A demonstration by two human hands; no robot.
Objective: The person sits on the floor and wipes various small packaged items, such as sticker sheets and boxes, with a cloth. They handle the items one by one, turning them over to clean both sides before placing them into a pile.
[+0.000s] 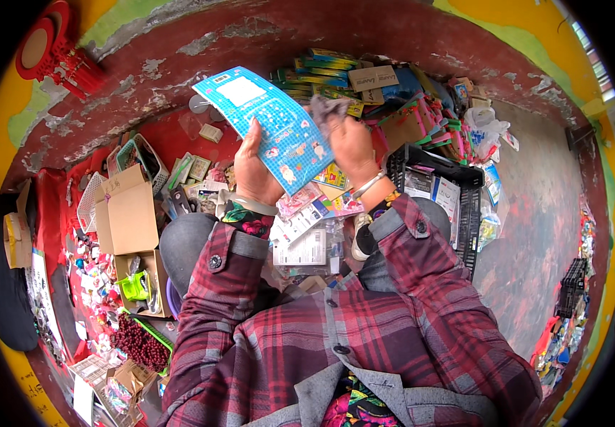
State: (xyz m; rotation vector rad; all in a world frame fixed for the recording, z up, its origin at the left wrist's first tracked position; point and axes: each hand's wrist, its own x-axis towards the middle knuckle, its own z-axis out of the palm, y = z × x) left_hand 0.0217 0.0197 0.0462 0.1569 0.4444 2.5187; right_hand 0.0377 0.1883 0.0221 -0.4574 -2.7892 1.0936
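Note:
A light blue booklet with a checked pattern, a white panel and small cartoon pictures is held tilted in front of me. My left hand grips its lower left edge, thumb on the printed face. At the booklet's right edge, my right hand is closed round a crumpled grey-brown cloth. The cloth lies against or just beside the booklet's upper right side. Below the hands, packaged papers and plastic-wrapped cards lie between my knees.
A black plastic crate with packages stands at my right knee. On the left are an open cardboard box, a white basket and a tray of dark red beads. Stacked boxes and pink-green packages lean near the wall.

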